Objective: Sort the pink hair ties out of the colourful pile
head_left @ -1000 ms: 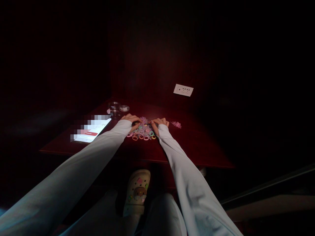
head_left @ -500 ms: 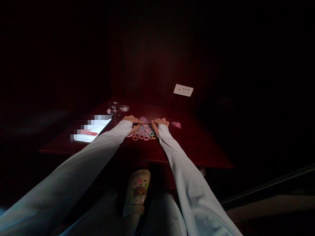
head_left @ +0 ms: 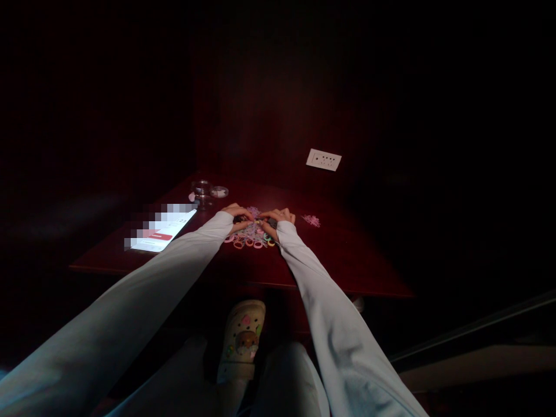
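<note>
A heap of small hair ties (head_left: 254, 238) in pink, orange, yellow and green, with thin lilac bands among them, lies on the dark red table. Over the heap, my left hand (head_left: 238, 216) is closed in a pinch. My right hand (head_left: 278, 220) pinches from the other side, so the fingertips of both hands nearly meet. Between them shows a small yellow hair tie (head_left: 258, 222), partly hidden by the fingers. Right of my right hand lies a small separate pile of pink bands (head_left: 311, 220).
A lit phone (head_left: 165, 230) lies on the left of the table (head_left: 347, 260). Behind it stand a clear jar (head_left: 202, 188) and a round clear lid (head_left: 219, 191) with something white on it. A white socket plate (head_left: 324, 160) is on the back wall. Below is a clog (head_left: 243, 333).
Both hands have moved inward over the heap, and their fingertips have come together at the yellow hair tie. The small pink pile stays where it was.
</note>
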